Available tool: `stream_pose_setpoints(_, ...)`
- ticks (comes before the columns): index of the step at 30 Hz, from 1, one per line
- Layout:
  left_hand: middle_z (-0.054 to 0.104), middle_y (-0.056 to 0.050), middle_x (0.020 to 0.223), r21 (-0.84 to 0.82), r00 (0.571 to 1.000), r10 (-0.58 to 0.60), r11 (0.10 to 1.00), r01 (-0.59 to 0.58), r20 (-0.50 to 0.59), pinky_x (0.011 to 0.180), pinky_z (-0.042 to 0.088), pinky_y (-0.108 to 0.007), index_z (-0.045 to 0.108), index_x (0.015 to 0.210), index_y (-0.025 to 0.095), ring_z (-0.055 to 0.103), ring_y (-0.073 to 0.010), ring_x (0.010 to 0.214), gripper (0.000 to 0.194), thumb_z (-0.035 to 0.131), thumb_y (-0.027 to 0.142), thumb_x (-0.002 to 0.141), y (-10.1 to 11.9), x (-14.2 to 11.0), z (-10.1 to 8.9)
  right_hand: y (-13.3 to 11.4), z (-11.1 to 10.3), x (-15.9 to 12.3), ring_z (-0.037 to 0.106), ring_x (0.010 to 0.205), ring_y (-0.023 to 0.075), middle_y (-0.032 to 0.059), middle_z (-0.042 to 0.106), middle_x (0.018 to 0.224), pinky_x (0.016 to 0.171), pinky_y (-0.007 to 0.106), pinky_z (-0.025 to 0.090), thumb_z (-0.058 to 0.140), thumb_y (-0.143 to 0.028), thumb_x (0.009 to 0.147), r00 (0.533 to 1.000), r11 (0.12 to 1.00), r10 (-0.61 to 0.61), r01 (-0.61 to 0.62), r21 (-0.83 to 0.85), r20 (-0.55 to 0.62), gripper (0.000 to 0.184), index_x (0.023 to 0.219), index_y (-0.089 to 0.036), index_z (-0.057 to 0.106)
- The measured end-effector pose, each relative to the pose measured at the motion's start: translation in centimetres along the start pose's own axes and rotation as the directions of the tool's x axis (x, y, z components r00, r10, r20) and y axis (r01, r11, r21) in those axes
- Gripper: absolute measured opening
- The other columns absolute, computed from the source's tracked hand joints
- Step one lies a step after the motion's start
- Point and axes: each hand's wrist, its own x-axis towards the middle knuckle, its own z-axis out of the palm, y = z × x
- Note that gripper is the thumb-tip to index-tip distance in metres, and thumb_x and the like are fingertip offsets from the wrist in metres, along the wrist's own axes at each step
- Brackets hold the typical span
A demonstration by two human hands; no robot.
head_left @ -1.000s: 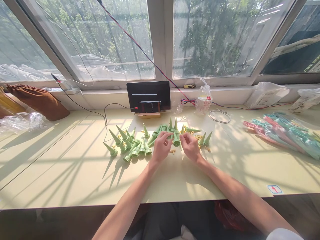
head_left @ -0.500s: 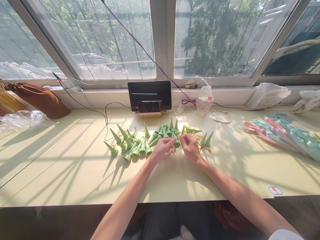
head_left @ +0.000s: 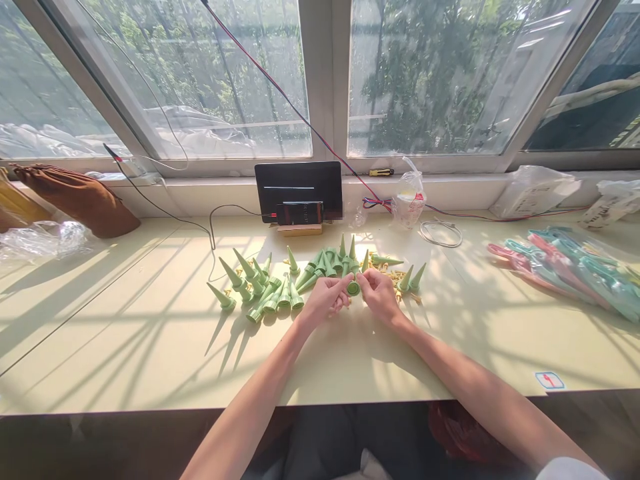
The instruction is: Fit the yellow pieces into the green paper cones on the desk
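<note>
A green cone-shaped spike (head_left: 353,289), its round open end turned towards me, is between my hands. My left hand (head_left: 327,297) has thumb and index finger pinched at the spike's left side, the other fingers curled under. From the right, the closed fingertips of my right hand (head_left: 379,291) meet the same spike; anything small inside that pinch is hidden. More green spikes stand upright or lie on their sides around, such as a standing spike (head_left: 221,297) at the left. Small yellow plastic pieces (head_left: 399,275) are scattered among the spikes, mostly beyond my right hand.
Behind the spikes, a phone (head_left: 300,214) leans against a black tablet (head_left: 299,183). A coiled cable (head_left: 441,233) and a plastic bag with a cup (head_left: 410,203) lie further right. Bagged pink and teal items (head_left: 570,267) cover the right side. A brown pouch (head_left: 80,200) rests at the left.
The spike between my hands has tilted so its round open end faces me more. Both hands stay in nearly the same place, with small finger shifts.
</note>
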Motion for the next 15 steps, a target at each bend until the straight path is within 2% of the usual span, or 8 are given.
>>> stream_pose_setpoints(5,0.05,-0.002,0.038,0.004,1.0,0.007,1.0,-0.007,-0.003,0.034,0.022,-0.021,0.058,0.047,0.014,0.04,-0.0072,0.034,0.06,0.063,0.066,0.078,-0.11,-0.02,0.0,-0.16,-0.04,0.01,0.042,0.045,0.0128,-0.0035,0.045,0.048,0.044,0.026,0.034,0.055,-0.06,0.087,1.0,1.0,0.009,-0.009,0.001,0.012,0.045,0.065,-0.022,0.048)
stream_pose_setpoints(15,0.053,-0.002,0.04,0.001,0.999,0.031,1.0,-0.031,0.008,0.035,0.024,-0.022,0.058,0.048,0.014,0.037,-0.0061,0.03,0.06,0.062,0.066,0.079,-0.17,-0.05,0.06,-0.29,-0.13,0.04,0.042,0.043,0.0129,-0.0037,0.045,0.046,0.045,0.027,0.035,0.055,-0.056,0.088,0.999,1.0,0.019,-0.019,0.004,0.034,0.042,0.065,-0.022,0.049)
